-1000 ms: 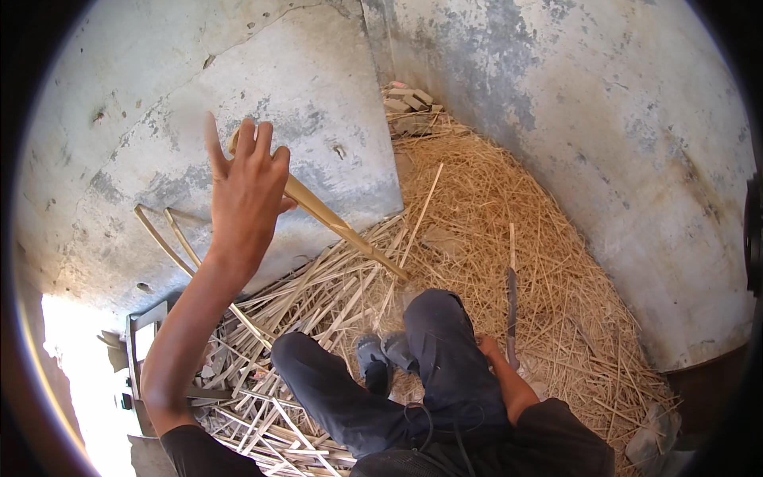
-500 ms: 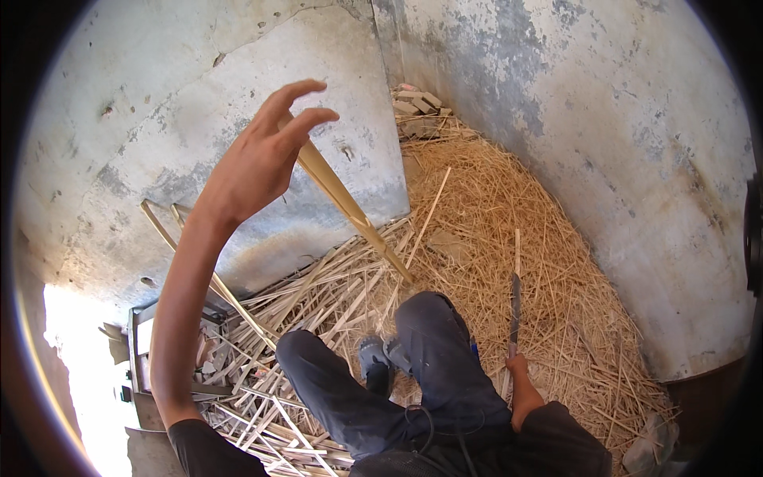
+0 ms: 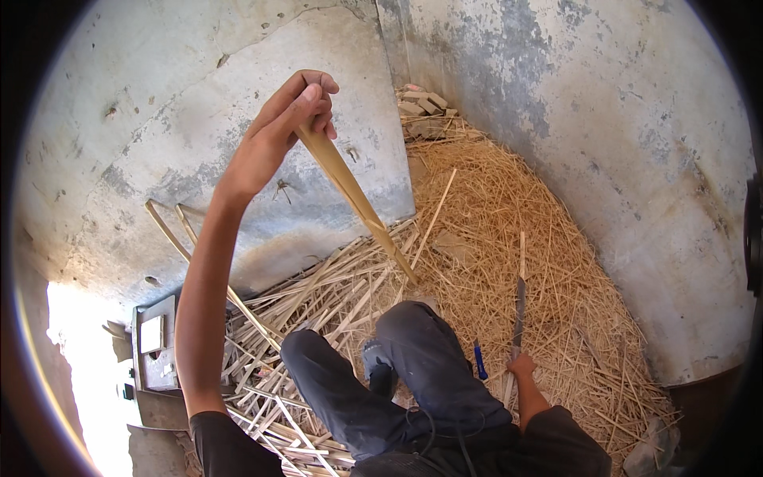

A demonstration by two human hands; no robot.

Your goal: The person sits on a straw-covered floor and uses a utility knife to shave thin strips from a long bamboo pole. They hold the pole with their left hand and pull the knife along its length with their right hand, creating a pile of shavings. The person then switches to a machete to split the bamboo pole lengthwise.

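Observation:
My left hand (image 3: 290,115) is raised, its fingers curled round the upper end of a split bamboo pole (image 3: 343,179). The pole slants down to the right, and its lower end meets the littered floor beyond my knees. Low on my right side, my right hand (image 3: 522,365) is closed on the handle of a long knife (image 3: 519,314). Its dark, narrow blade points away from me over the straw-like shavings. A pale strip (image 3: 522,253) shows in line past the blade's tip; whether they touch I cannot tell.
Bamboo shavings (image 3: 509,207) cover the floor to the right, and split strips (image 3: 318,294) lie heaped at the left. A blue-handled tool (image 3: 480,362) lies beside my right leg. Bent strips (image 3: 167,230) lean by the left wall. Bricks (image 3: 425,103) fill the far corner.
My left fingers, stretched out before, have curled in round the pole's top. My right leg has shifted left, and the blue-handled tool now shows fully. The right hand still holds the knife.

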